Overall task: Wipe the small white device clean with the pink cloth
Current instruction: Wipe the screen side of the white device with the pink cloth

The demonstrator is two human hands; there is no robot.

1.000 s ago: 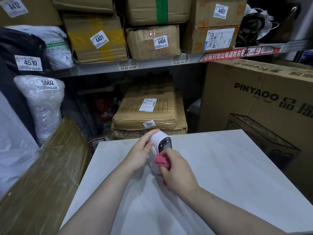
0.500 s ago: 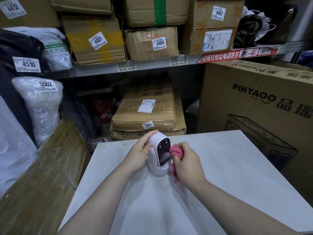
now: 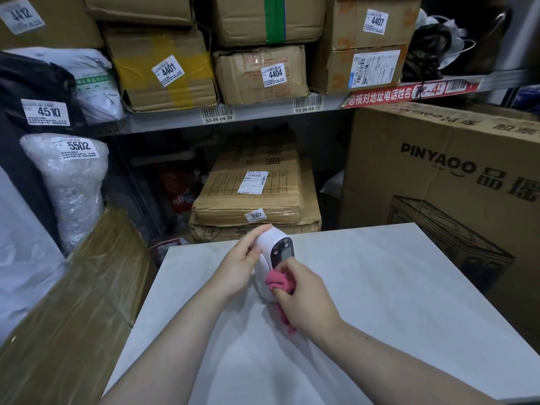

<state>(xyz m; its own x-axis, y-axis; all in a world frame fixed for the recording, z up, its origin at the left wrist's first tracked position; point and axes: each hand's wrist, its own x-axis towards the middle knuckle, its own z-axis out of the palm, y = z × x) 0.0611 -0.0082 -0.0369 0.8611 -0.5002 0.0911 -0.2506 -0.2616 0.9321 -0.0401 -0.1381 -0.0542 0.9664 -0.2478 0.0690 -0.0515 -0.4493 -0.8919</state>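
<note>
Head view: the small white device (image 3: 267, 260) stands upright on the desk (image 3: 394, 287), the left hand (image 3: 238, 266) curled round its back in a steadying grip. The right hand (image 3: 304, 293) pinches the pink cloth (image 3: 279, 281) against its lower front. Risk: harder rubbing could tip the device if the left grip slackens.

I see all this through a single camera worn on my head, facing forward and tilted down. It looks from above the near edge of the white table (image 3: 394, 302), close enough that my forearms enter from the bottom. My left hand (image 3: 238, 268) on the small white device (image 3: 263, 249) and my right hand (image 3: 306, 299) with the pink cloth (image 3: 279, 280) sit near the middle of the view. The lens is wide. Beyond the table's far edge it takes in the shelf (image 3: 263, 114), left of the table a taped brown carton (image 3: 73, 302), and right of it the PINYAOO box (image 3: 438, 185).
</note>
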